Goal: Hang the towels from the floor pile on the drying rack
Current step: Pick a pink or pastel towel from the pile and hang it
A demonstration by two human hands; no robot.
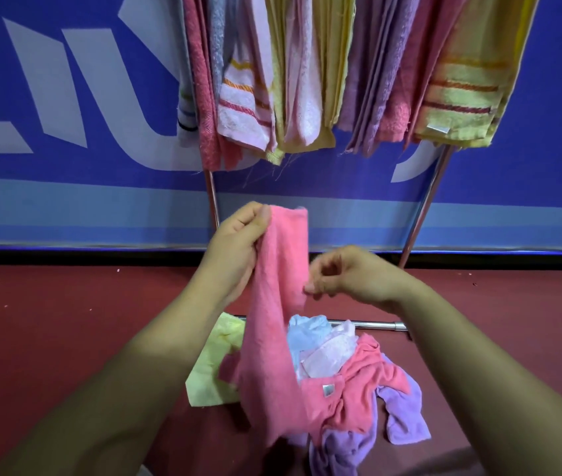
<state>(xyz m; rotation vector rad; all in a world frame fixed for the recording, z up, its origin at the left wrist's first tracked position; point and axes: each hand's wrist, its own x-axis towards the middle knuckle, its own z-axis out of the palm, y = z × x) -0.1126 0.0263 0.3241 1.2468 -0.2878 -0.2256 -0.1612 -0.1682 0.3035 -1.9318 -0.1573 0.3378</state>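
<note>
A pink towel (279, 304) hangs lifted above the floor pile (338, 383). My left hand (234, 249) grips its top corner, and my right hand (344, 273) pinches its right edge lower down. The towel's bottom end still trails into the pile, which holds pink, purple, light blue, white and yellow towels on the red floor. Behind it stands the drying rack (423, 207) with metal legs. Several towels (307, 70) in pink, yellow, lilac and striped patterns hang from the rack, filling its width.
A blue wall banner (66, 97) with large pale letters runs behind the rack. The rack's base bar (375, 325) lies on the red floor (49, 321) just behind the pile. A yellow towel (214, 365) spreads out at the pile's left.
</note>
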